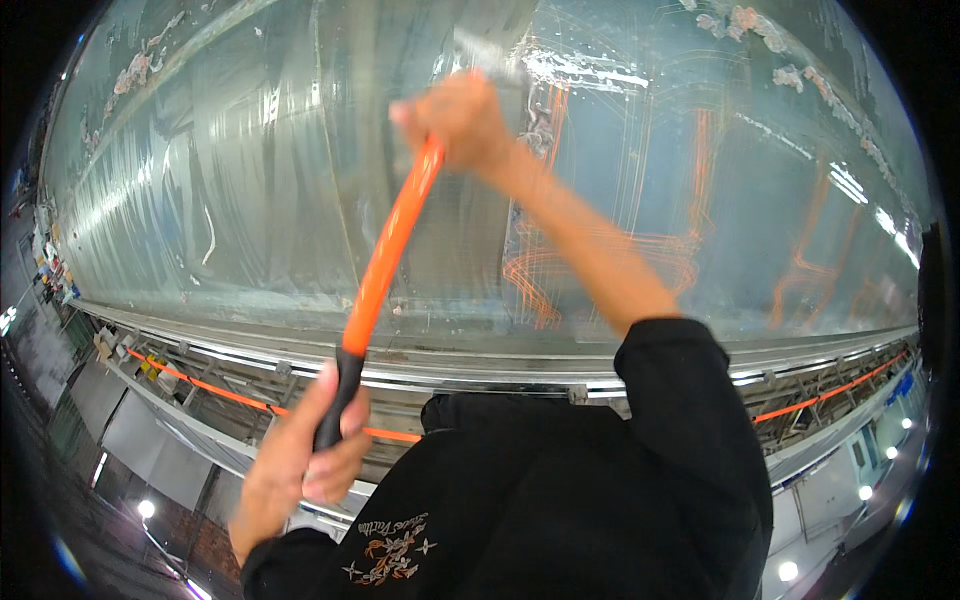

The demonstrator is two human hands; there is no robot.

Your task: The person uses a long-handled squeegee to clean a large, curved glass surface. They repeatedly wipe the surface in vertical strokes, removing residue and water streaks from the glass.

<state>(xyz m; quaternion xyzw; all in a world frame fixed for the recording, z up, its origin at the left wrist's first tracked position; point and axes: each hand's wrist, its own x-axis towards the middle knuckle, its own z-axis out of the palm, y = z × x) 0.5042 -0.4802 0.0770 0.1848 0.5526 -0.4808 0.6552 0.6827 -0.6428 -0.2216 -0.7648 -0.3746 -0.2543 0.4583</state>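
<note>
A long orange-handled tool [394, 240] with a black end grip slants up and away from me over a wide, glossy grey-green sheet surface [270, 200]. My left hand [300, 445] is closed around the black grip at the near end. Higher up, my right hand [460, 118] is closed on the orange shaft close to its far end, blurred by motion. Just beyond that hand, a pale flat shape at the tool's head is smeared, so its kind is unclear. It is by the streaky, shiny patch [575, 70] on the surface.
Thin orange lines [600, 240] mark the sheet's right half. Crusty pinkish patches [740, 22] run along its far edge. A metal rail [470, 375] borders the near side, with an orange strip [230, 393] below it. Lamps [788, 571] are visible near the lower rim.
</note>
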